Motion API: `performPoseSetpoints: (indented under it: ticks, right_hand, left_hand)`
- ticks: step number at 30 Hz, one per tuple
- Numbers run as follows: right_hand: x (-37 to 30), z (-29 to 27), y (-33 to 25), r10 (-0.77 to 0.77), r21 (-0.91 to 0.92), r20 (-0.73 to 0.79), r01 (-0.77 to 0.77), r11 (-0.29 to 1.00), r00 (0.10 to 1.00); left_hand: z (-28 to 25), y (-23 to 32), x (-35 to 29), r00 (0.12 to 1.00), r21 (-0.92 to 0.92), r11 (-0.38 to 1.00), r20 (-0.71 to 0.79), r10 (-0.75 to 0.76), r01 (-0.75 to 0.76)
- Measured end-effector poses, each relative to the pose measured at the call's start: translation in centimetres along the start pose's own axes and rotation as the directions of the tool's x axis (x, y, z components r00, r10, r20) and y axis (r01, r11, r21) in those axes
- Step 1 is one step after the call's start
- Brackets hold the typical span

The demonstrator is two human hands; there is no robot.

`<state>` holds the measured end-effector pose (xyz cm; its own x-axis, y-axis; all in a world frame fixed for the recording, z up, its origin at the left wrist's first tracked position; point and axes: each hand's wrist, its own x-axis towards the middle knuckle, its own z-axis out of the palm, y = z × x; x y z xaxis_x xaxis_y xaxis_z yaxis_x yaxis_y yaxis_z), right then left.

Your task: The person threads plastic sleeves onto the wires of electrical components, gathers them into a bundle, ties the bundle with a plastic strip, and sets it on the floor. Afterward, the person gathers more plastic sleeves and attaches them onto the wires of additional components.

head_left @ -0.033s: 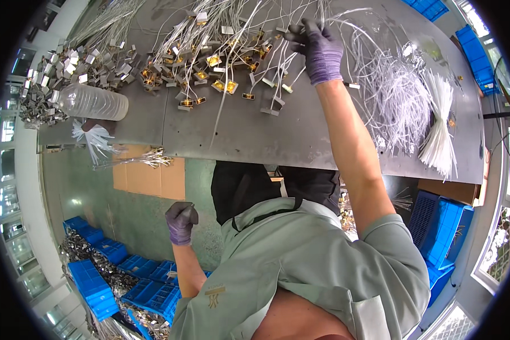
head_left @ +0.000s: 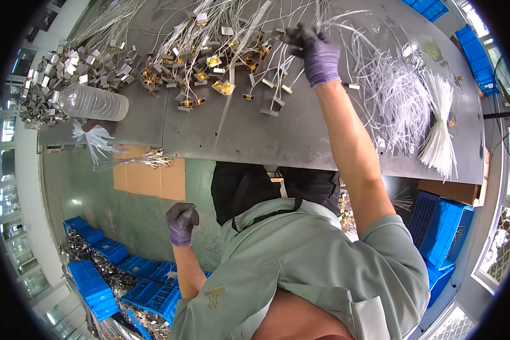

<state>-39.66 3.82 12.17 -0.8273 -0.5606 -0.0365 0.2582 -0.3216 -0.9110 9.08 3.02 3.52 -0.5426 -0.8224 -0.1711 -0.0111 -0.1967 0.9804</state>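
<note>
right hand (head_left: pixel 317 54) grips white wires (head_left: pixel 266 34) on grey table (head_left: pixel 255 136); left hand (head_left: pixel 181 222) fisted, contents unclear; blue crates (head_left: pixel 96 283) hold metal parts.

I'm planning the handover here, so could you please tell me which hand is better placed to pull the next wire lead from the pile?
Probably the right hand: it already rests among the white wire leads on the grey table. The left hand hangs fisted below the table edge, far from them.

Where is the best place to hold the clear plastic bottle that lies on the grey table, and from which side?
Probably around the middle of the clear plastic bottle. It lies on its side on the grey table, so come from above, fingers spanning its round body; metal clips crowd its cap end.
</note>
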Motion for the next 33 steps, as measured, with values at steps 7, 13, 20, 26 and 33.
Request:
performPoseSetpoints:
  ticks: [7,13,20,26,33]
  right_hand:
    - [-0.6,0.5,0.3,0.058,0.152,0.16,-0.082,0.985,0.985]
    - [-0.4,-0.2,-0.6,-0.005,0.194,0.022,0.0,0.981,1.0]
    - [-4.1,0.3,1.0,0.2,0.05,0.312,-0.227,0.973,0.929]
    - [-6.0,0.3,-0.9,0.271,-0.264,0.426,-0.168,0.95,0.863]
    - [-4.8,-2.4,4.3,0.097,-0.462,0.187,0.0,0.887,0.978]
  left_hand:
    - [0.6,0.4,0.1,0.978,0.239,0.949,-0.069,-0.197,0.208]
    - [-0.1,-0.1,0.3,0.974,0.264,0.939,-0.118,-0.195,0.22]
    - [1.5,0.7,0.8,0.984,0.059,0.982,-0.014,-0.177,0.177]
    - [4.3,0.6,2.7,0.977,0.191,0.961,0.03,-0.21,0.2]
    - [5.6,-2.8,4.1,0.998,0.415,0.908,-0.059,-0.034,0.056]
